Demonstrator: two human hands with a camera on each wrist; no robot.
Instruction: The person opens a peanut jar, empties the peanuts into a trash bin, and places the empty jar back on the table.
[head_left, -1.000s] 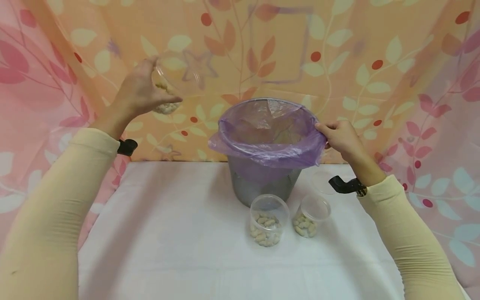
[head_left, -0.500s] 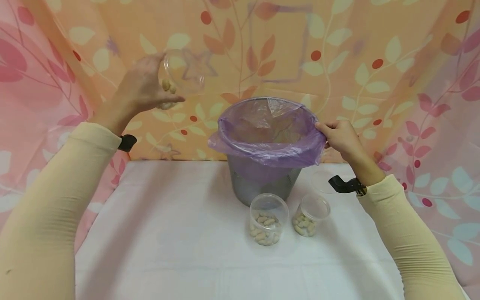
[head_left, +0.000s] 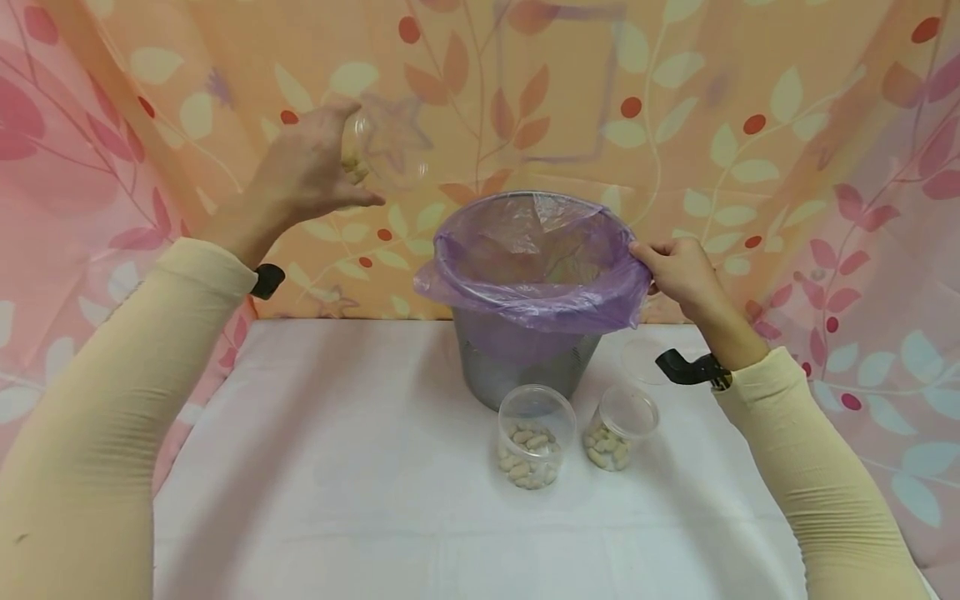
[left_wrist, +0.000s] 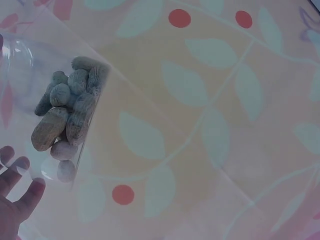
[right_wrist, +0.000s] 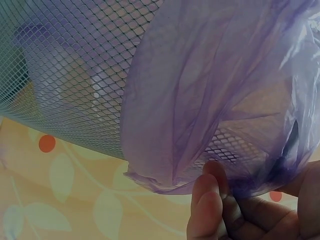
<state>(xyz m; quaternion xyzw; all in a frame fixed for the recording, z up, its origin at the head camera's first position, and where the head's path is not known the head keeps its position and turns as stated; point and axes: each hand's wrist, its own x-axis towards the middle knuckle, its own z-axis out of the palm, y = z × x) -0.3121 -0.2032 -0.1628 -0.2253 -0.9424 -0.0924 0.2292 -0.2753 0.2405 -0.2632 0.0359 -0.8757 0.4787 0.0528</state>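
High at the left in the head view, my left hand (head_left: pixel 303 171) grips a clear plastic cup (left_wrist: pixel 22 70) tipped on its side. Several unshelled peanuts (left_wrist: pixel 65 110) lie in it, piled toward its base. A grey mesh wastebasket (head_left: pixel 517 371) stands upright at the back of the table, lined with a purple plastic bag (head_left: pixel 536 308) folded over its rim. My right hand (head_left: pixel 686 271) pinches the bag at the right side of the rim, thumb and fingers on the film. The cup is up and left of the basket's mouth, apart from it.
Two clear cups stand in front of the basket: a larger one with peanuts (head_left: pixel 528 462) and a smaller one with pale nuts (head_left: pixel 609 450). A clear round lid (head_left: pixel 647 360) lies behind them. White cloth (head_left: pixel 322 467) covers the table; a patterned curtain (head_left: pixel 675 100) hangs behind.
My left hand has moved a little to the right with the cup, which has tilted further with its mouth toward the basket. My right hand stays on the bag.
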